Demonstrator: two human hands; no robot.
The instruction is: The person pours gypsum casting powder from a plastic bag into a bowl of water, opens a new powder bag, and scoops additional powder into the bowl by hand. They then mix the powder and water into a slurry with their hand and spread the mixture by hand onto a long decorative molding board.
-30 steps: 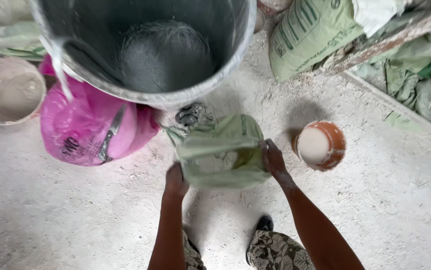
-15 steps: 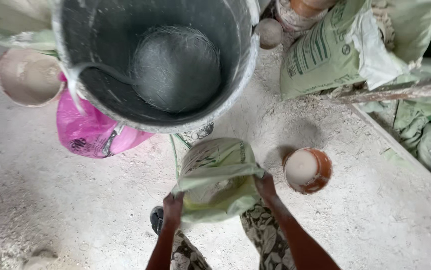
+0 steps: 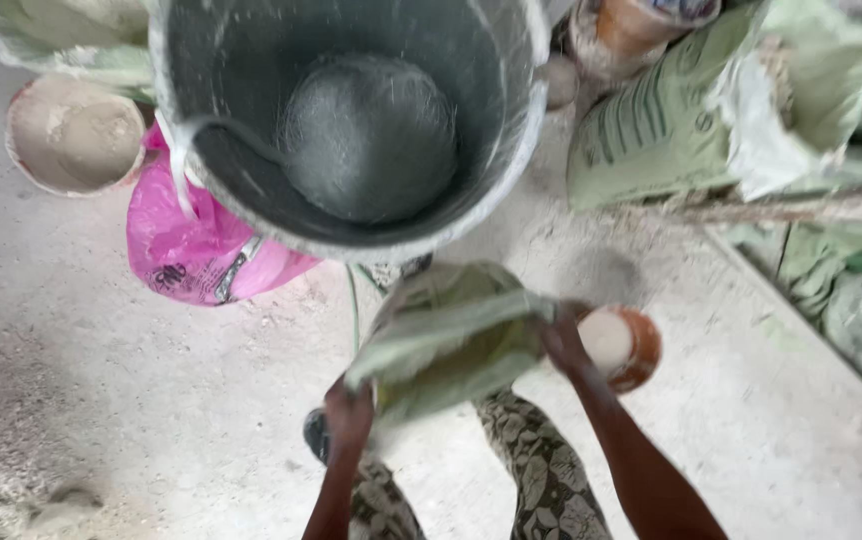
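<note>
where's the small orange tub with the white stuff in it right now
In the head view the small orange tub sits on the floor right of centre, just beside the right hand gripping the green sack, below the big grey bucket.

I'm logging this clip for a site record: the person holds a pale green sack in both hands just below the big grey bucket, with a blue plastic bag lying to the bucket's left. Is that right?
Not quite: the plastic bag is pink, not blue, as the head view shows. The rest holds: the left hand and right hand grip the pale green sack just below the big grey bucket.
</note>
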